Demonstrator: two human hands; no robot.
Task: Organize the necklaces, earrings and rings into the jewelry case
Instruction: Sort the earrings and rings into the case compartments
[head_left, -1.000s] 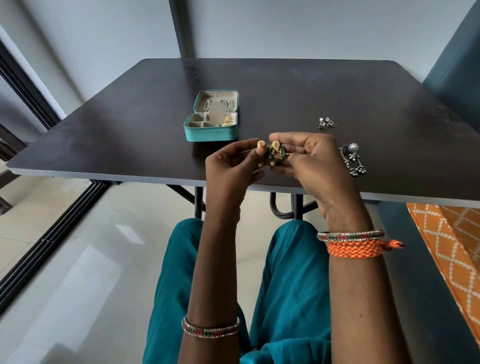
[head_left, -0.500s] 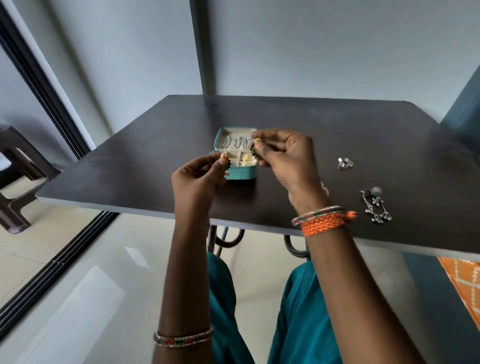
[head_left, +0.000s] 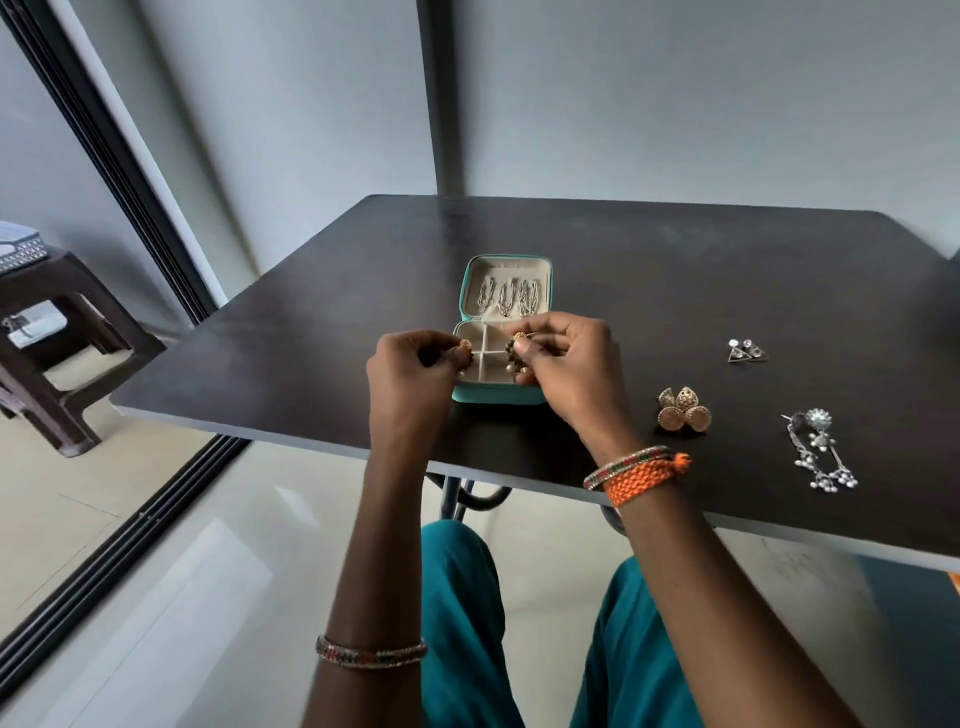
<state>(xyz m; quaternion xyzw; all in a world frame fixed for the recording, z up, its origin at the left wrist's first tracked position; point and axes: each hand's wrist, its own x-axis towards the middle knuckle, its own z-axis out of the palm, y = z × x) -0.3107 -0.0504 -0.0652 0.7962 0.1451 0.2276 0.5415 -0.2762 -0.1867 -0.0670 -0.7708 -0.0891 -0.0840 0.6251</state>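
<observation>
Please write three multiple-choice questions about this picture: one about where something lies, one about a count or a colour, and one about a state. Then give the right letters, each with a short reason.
1. Where do the loose gold-coloured round earrings lie?
A. on the dark table, right of the case
B. inside the case lid
C. on the floor

2. How many groups of jewellery lie loose on the dark table, right of the hands?
A. one
B. three
C. five

3. What is the state of the small teal jewelry case?
A. zipped closed
B. open, lid laid back
C. upside down

Answers:
1 A: they rest on the tabletop, between the right hand and the long silver dangling earrings.
2 B: the gold ones, the silver dangling ones and the small silver triangle studs.
3 B: the silver chains in the lid and the dividers in the base show.
</observation>
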